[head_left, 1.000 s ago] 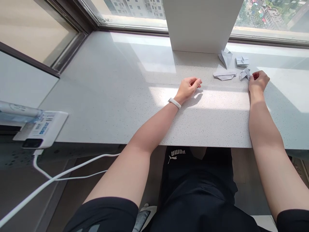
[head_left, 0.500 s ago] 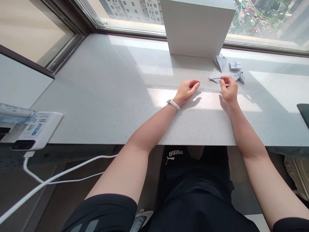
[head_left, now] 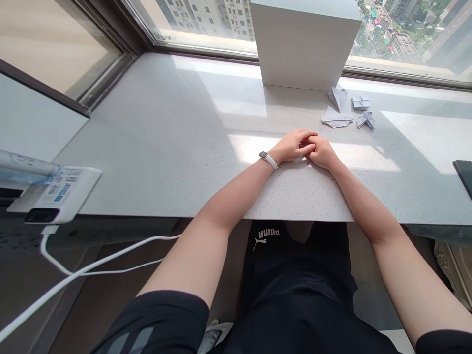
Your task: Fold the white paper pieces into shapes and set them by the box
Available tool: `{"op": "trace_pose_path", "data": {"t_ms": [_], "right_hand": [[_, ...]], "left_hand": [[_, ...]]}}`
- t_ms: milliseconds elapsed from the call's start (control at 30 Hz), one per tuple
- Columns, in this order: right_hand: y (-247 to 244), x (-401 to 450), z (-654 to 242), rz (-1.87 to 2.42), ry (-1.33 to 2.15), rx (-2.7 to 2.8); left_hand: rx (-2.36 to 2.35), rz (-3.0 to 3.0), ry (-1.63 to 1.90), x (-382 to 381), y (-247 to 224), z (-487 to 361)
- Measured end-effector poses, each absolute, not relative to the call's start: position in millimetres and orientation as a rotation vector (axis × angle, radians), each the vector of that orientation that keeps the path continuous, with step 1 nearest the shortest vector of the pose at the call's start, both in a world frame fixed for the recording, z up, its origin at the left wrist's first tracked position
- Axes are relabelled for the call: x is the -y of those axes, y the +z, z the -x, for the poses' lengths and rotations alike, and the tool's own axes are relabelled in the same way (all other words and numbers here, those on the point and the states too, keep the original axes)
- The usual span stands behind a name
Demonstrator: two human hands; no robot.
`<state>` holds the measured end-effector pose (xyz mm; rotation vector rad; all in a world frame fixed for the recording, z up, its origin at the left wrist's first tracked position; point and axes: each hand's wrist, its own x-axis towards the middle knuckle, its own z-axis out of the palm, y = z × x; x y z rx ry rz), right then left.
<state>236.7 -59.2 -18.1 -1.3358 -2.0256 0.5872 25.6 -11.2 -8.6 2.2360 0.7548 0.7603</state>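
Observation:
Over the speckled white tabletop (head_left: 177, 162), my left hand (head_left: 296, 144) and my right hand (head_left: 321, 151) touch each other, and no paper shows in them. My left fingers wrap round the fingertips of my right hand, whose fingers are curled in. Beyond my right hand lie several folded papers: a boat-like one (head_left: 337, 120), a pointed one (head_left: 338, 99), a small boxy one (head_left: 360, 103) and a winged one (head_left: 366, 120).
A large white box (head_left: 302, 49) stands against the window at the back. At the left edge sits a white device (head_left: 68, 194) with a cable (head_left: 110, 256) hanging from it. A dark flat object (head_left: 465, 174) lies at the right edge.
My right hand has left the boat-like paper and moved left and nearer to me. My left hand has shifted slightly right, and the two hands now meet.

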Motion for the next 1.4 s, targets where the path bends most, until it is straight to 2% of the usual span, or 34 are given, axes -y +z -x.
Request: {"op": "trace_pose_path", "data": {"t_ms": [700, 1200, 1400], "right_hand": [[-9.1, 65.6, -235.1, 1.304, 0.687, 2.023], [2.0, 68.5, -254.6, 1.292, 0.722, 1.801], [38.1, 30.1, -352.6, 1.656, 0.172, 1.161]], "left_hand": [[-0.754, -2.209, 0.75, 11.7, -7.8, -24.0], [-0.857, -2.11, 0.952, 3.8, -8.0, -21.6], [-0.892, -2.055, 0.967, 4.3, -7.3, -25.7]]}}
